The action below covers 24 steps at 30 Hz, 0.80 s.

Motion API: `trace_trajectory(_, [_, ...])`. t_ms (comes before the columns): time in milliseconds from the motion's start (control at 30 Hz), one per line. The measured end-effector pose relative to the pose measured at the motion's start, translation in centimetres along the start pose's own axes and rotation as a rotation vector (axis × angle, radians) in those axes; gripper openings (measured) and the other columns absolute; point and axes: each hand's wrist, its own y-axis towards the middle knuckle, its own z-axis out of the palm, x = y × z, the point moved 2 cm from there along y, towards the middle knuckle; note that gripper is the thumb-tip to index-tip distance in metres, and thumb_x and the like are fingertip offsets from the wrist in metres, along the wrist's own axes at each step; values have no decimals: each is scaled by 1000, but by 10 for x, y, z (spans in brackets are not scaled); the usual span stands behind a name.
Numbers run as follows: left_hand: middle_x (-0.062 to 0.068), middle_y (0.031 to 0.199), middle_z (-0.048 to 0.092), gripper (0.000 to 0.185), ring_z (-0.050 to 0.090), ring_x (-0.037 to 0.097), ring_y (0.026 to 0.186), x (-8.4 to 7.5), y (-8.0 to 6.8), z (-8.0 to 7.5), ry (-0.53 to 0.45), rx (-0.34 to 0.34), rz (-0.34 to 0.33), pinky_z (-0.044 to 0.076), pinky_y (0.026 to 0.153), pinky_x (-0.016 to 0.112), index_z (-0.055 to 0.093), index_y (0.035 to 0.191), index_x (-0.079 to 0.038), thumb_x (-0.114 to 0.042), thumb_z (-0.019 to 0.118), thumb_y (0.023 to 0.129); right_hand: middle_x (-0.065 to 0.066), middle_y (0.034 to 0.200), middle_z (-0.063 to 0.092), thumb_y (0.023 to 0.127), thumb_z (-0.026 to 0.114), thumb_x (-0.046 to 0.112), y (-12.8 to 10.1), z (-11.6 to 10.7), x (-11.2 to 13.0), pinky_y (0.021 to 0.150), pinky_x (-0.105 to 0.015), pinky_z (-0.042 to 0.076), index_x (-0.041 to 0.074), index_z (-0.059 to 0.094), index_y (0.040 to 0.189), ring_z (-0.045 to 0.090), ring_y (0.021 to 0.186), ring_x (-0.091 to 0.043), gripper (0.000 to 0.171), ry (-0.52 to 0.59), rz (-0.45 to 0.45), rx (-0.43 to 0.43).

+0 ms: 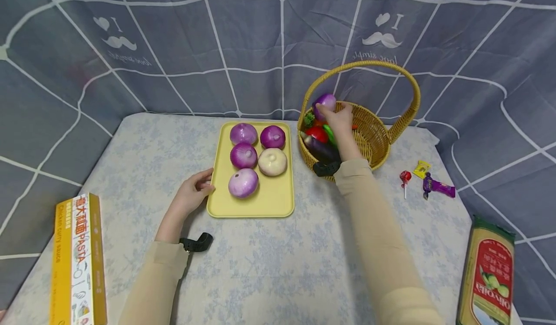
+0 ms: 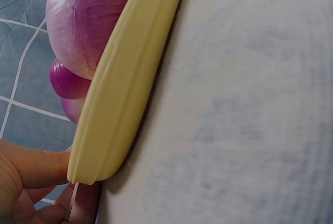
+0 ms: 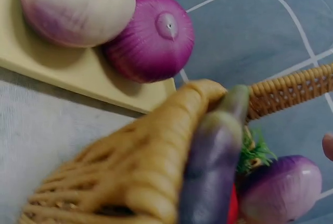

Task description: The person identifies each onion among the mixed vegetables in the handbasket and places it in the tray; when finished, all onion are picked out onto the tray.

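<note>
A pale floral-clothed table (image 1: 269, 262) stands against grey grid-patterned fabric backdrop (image 1: 208, 40), apparently evenly lit.

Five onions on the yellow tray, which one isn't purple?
The pale cream onion in the right column, nearer row, on the yellow tray; the other four are purple or pinkish-purple.

"PASTA" on yellow box (image 1: 78, 262) — "OLIVOILA" on bag (image 1: 488, 279)
</note>
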Motion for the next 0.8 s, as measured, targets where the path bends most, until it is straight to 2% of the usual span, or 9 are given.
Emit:
trace_trajectory(267, [22, 141, 49, 56, 53, 31, 116, -1, 0, -1, 3, -11, -6, 46, 75, 14, 34, 154, -6, -6, 52, 101, -22, 151, 28, 80, 77, 46, 1, 13, -3, 117, -39, 31, 2, 26, 148, 32, 141, -31, 96, -16, -36, -71])
trace_trajectory(567, [22, 139, 50, 56, 54, 31, 115, -1, -1, 1, 9, -18, 2, 46, 75, 13, 35, 153, -5, -5, 53, 100, -22, 146, 29, 80, 78, 45, 4, 22, -11, 115, -41, 34, 3, 27, 145, 39, 134, -34, 93, -46, -72, -120])
trace_trajectory(667, [22, 139, 50, 56, 53, 30, 115, -1, 0, 1, 9, -17, 0, 46, 74, 12, 35, 153, -5, -4, 52, 100, -23, 143, 30, 82, 77, 42, 6, 23, -13, 114, -41, 36, 2, 28, 144, 41, 132, -35, 89, -62, -79, -129])
trace_trajectory(800, [23, 139, 50, 56, 54, 31, 114, 0, 2, 1, 15, -19, -1, 47, 76, 14, 35, 153, -4, -5, 53, 100, -23, 139, 34, 87, 73, 33, 8, 23, -15, 111, -42, 38, 0, 32, 139, 44, 128, -35, 73, -63, -89, -146])
